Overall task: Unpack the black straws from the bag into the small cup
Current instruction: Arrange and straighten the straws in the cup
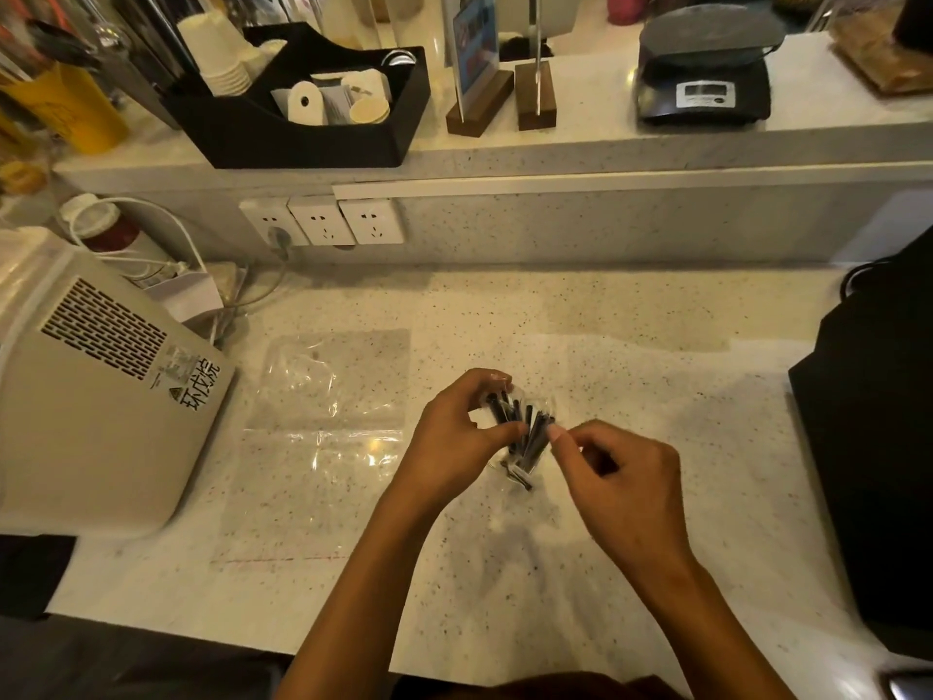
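Observation:
Several short black straws stand bunched in a small clear cup on the speckled counter. My left hand curls around the cup and the straw tops from the left. My right hand is at the right of the bunch, thumb and forefinger pinched at the straw ends. The clear plastic bag lies flat and see-through on the counter to the left of my hands.
A beige vented appliance stands at the left edge. A black machine fills the right side. Wall sockets sit at the back, and above them a shelf holds a black organiser and a scale.

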{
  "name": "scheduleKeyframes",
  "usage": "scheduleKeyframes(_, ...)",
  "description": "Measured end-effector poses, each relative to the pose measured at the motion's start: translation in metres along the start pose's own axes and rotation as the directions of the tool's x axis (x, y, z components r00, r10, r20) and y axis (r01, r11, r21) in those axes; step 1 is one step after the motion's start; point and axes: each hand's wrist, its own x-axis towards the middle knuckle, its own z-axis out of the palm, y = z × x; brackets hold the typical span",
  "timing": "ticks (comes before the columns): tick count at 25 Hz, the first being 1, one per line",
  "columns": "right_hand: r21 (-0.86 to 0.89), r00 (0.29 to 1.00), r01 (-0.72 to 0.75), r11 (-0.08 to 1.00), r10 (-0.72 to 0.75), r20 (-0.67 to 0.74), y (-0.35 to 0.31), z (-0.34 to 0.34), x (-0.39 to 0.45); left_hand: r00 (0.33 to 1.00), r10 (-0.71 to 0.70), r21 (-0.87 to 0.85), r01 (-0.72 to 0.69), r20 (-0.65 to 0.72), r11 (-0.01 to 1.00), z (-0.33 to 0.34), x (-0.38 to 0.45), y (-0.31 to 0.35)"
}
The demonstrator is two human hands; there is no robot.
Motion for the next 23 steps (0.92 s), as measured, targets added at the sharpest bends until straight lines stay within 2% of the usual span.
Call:
scheduleKeyframes(2,-0.037,0.999,-0.029,0.999,0.028,-0.028,0.004,0.001,0.007,0.999,-0.001,0.029,0.000,0.044,1.000,0.004,0.003,0.002)
scheduleKeyframes(5,-0.085,0.983,-0.111,0.990,0.122,0.140,0.010,0.013,0.017,0.999,0.003,0.016,-0.003,0.033,1.000,0.009,0.006,0.001)
scheduleKeyframes(9,0.095,0.978,-0.177,0.980,0.164,0.130,0.018,0.024,0.025,0.999,0.039,-0.002,-0.039,-0.024,0.999,0.010,0.006,-0.002)
scheduleKeyframes(13,0.235,0.980,-0.170,0.957,0.140,0.139,0.011,0.022,0.033,0.998,0.056,-0.011,-0.056,-0.039,0.998,0.009,0.004,-0.005)
scheduleKeyframes(23,0.334,0.982,-0.183,0.925,0.154,0.112,0.008,0.018,0.061,0.997,0.003,-0.047,-0.007,-0.074,0.999,0.013,0.004,-0.005)
